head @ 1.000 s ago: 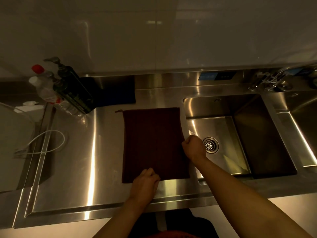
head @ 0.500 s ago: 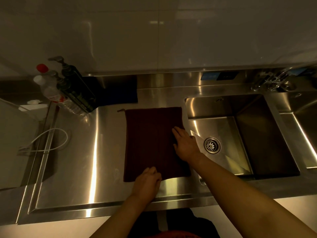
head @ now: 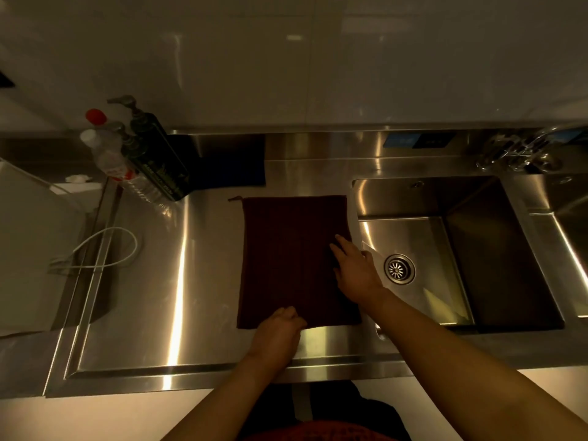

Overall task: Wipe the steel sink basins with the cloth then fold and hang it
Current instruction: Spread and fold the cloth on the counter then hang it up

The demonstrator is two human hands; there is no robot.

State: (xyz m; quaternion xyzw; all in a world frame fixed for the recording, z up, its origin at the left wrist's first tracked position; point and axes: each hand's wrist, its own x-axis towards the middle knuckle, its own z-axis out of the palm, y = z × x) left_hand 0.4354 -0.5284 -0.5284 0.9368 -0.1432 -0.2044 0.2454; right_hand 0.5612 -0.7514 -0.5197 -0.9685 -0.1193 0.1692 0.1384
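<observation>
Stainless steel counter runs beneath your arms, with a pale tiled wall behind it. Your dark maroon cloth lies flat on the drainboard, just left of the sink basin, its right edge close to the basin rim. Your left hand sits at the cloth's near edge, fingers curled onto the hem; whether they pinch the fabric cannot be told. Your right hand rests palm down on the cloth's right edge, fingers straight and spread, pressing it to the steel. A round drain strainer sits in the basin floor just beside that hand. Dark pump bottles and a clear bottle stand at the back left corner; a faucet stands at the back right.
</observation>
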